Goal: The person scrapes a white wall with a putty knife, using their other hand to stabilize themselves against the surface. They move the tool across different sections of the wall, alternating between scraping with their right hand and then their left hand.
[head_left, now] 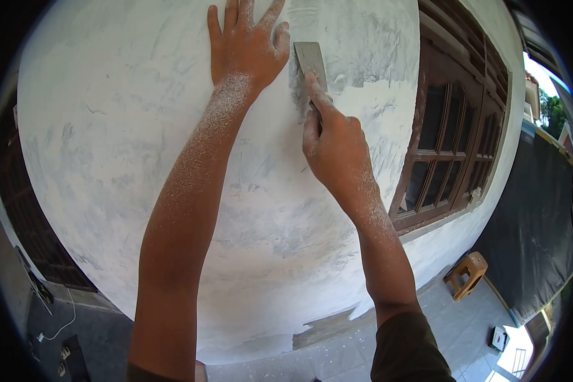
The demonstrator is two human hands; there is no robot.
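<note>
My left hand (248, 48) lies against the white wall (280, 210) near the top of the view, its fingers spread and powdered with white dust. Just right of it, my right hand (334, 140) grips a putty knife (311, 58) with the index finger stretched along the blade. The wide metal blade points upward and rests on the wall. Around the blade the surface shows grey streaks and patches between whiter areas. White dust also covers both forearms. Most of the knife's handle is hidden inside my right fist.
A brown wooden window (449, 127) is set in the wall on the right. Below it, a brown plastic stool (466, 275) stands on the grey tiled floor (439, 305), near a dark sheet (522, 229). At lower left, a white cable (67, 321) hangs down to the floor.
</note>
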